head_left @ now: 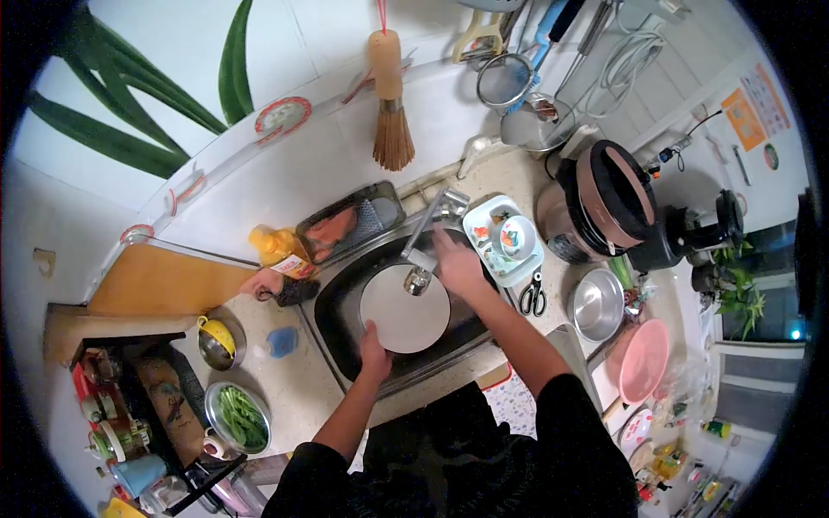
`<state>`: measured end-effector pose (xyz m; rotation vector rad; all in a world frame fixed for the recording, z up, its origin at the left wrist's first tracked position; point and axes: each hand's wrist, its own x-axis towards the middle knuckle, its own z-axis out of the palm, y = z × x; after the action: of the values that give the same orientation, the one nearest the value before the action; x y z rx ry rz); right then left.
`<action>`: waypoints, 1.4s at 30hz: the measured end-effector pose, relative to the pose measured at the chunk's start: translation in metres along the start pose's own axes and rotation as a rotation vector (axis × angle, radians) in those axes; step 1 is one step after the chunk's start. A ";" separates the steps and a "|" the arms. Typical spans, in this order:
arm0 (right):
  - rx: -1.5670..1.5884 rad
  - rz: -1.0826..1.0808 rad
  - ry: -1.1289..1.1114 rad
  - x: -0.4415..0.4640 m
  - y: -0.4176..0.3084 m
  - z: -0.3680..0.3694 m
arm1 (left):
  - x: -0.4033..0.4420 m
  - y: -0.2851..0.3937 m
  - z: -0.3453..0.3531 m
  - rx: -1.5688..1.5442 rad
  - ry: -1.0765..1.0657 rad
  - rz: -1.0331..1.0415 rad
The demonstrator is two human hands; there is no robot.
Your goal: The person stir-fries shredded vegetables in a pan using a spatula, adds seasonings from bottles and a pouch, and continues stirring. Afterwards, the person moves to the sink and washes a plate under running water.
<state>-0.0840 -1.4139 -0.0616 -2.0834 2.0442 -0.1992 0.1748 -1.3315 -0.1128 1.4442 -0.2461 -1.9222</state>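
Note:
A round, pale board or lid (397,319) lies over the dark sink (332,298), under the faucet (419,278). My left hand (374,352) grips its lower left edge, thumb on top and the other fingers hidden beneath it. Beside the faucet's arm, my right hand (458,263) is raised with its fingers stretched out, near the faucet's base. Whether it touches the metal cannot be made out. No object shows in that hand.
Right of the sink are a white tray (477,226) with bowls, black scissors (534,298), a cooker (566,220) and a metal bowl (596,304). Left are a yellow bottle (275,246), a blue cloth (281,342) and a bowl of greens (237,417). A brush (389,95) hangs above.

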 end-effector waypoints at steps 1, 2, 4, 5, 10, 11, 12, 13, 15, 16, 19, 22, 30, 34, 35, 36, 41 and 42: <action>-0.108 0.011 -0.132 0.021 0.001 0.002 | -0.001 0.003 0.001 0.008 0.013 0.010; -0.146 0.017 -0.159 0.040 0.004 0.011 | -0.001 0.003 -0.002 0.018 0.006 0.016; -0.260 0.011 -0.246 0.065 0.007 0.016 | -0.002 0.002 -0.011 0.039 -0.009 0.026; -0.338 -0.002 -0.307 0.073 0.007 0.014 | -0.003 0.001 -0.014 0.031 -0.007 0.038; -0.326 0.077 -0.255 0.086 0.011 0.018 | -0.018 0.008 -0.016 0.007 0.077 0.067; -0.250 0.067 -0.200 0.081 0.010 0.015 | -0.021 0.008 -0.016 0.005 0.097 0.088; -0.175 0.059 -0.145 0.071 0.008 0.011 | -0.021 0.007 -0.018 0.004 0.114 0.108; -0.100 0.054 -0.088 0.060 0.008 0.010 | -0.022 0.008 -0.017 0.004 0.129 0.128; 0.080 0.061 0.040 0.022 0.007 0.027 | -0.028 0.014 -0.016 0.028 0.135 0.121; 0.147 0.081 0.021 -0.004 0.004 0.045 | -0.033 0.018 -0.014 0.041 0.137 0.116; 0.173 -0.024 -0.013 -0.083 -0.023 0.093 | -0.042 0.033 -0.002 0.150 0.152 0.120; 0.533 -0.096 -0.020 -0.138 -0.095 0.063 | -0.029 0.024 -0.008 0.173 0.170 0.210; 0.825 0.106 -0.021 -0.153 -0.140 0.079 | -0.036 0.019 -0.006 0.707 0.216 0.348; 1.211 0.438 -0.201 -0.155 -0.133 0.081 | -0.068 0.019 -0.004 0.846 0.091 0.454; 1.299 0.479 -0.238 -0.156 -0.131 0.082 | -0.075 0.019 -0.004 0.854 0.033 0.490; 1.437 0.425 -0.186 -0.160 -0.131 0.089 | -0.073 0.014 -0.014 1.015 0.052 0.505; 1.546 0.436 -0.185 -0.181 -0.142 0.106 | -0.080 0.000 -0.036 0.687 0.034 0.582; 1.475 0.425 -0.203 -0.184 -0.146 0.097 | -0.085 0.005 -0.036 0.512 0.007 0.484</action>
<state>0.0766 -1.2229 -0.1098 -0.7047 1.3251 -0.9760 0.2200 -1.2718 -0.0584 1.5230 -1.0450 -1.5091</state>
